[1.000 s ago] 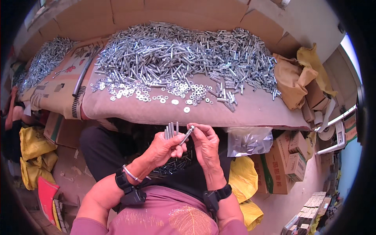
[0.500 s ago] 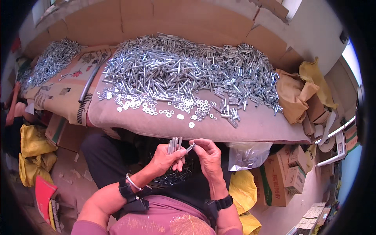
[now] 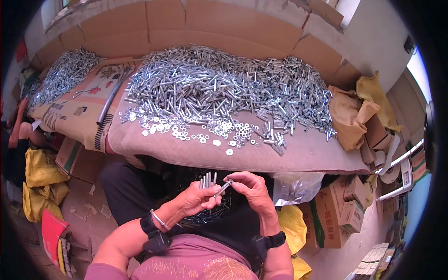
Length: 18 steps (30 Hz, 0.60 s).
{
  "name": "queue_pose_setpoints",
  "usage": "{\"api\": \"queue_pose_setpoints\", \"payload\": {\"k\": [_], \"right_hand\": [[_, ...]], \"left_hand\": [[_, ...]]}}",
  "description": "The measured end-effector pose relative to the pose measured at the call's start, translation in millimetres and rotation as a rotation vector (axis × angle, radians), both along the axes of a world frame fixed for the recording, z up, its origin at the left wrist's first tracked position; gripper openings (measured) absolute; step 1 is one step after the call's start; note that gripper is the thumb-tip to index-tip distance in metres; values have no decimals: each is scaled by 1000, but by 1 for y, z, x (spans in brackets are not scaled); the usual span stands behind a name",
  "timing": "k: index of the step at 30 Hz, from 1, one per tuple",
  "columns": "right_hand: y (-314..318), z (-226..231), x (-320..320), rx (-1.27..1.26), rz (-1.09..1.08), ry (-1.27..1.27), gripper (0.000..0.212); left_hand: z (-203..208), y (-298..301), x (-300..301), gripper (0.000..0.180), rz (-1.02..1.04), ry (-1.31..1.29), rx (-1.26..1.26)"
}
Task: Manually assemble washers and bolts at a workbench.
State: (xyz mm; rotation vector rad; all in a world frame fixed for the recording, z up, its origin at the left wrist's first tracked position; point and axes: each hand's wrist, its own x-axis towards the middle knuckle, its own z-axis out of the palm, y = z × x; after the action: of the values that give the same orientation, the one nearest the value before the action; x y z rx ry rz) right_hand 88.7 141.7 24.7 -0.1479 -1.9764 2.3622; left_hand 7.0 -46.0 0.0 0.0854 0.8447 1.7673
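My left hand [image 3: 195, 198] is closed around several silver metal bolts [image 3: 208, 180], whose ends stick up side by side above the fingers. Between its thumb and fingers it also holds one slanted bolt [image 3: 223, 188], which leans up toward the right. At the upper end of that bolt, the thumb and forefinger of my right hand [image 3: 252, 190] pinch a small metal piece, too small to tell whether nut or washer. Both hands are over my lap, just short of the padded surface [image 3: 303, 156]. Loose washers [image 3: 163, 127] lie there, before a large heap of metal bolts and tubes [image 3: 200, 84].
Further left are another metal heap [image 3: 67, 72] and a long dark tube [image 3: 111, 103]. Dark metal parts lie below my hands, partly hidden. A clear plastic bag [image 3: 296, 187], cardboard boxes [image 3: 331, 210] and yellow sacks [image 3: 42, 172] stand around. Another person's arm [image 3: 17, 121] shows at far left.
Both hands have come slightly lower and nearer to me. The slanted bolt now shows more of its length below the left thumb. My right fingers stay at its upper end.
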Motion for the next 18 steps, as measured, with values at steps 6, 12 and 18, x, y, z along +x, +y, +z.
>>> {"api": "queue_pose_setpoints", "payload": {"k": [6,12,18], "right_hand": [[-3,-5,-3,114,-84,-90,18],[-18,-19,-18,298,-231,-220,17],[-59,-31,-35,-186,-270,-66,40]], "left_hand": [[2,2,4,22,72,322,-138],[8,2,6,18,143,780,-349],[1,6,16,16,223,1181,-309]]}}
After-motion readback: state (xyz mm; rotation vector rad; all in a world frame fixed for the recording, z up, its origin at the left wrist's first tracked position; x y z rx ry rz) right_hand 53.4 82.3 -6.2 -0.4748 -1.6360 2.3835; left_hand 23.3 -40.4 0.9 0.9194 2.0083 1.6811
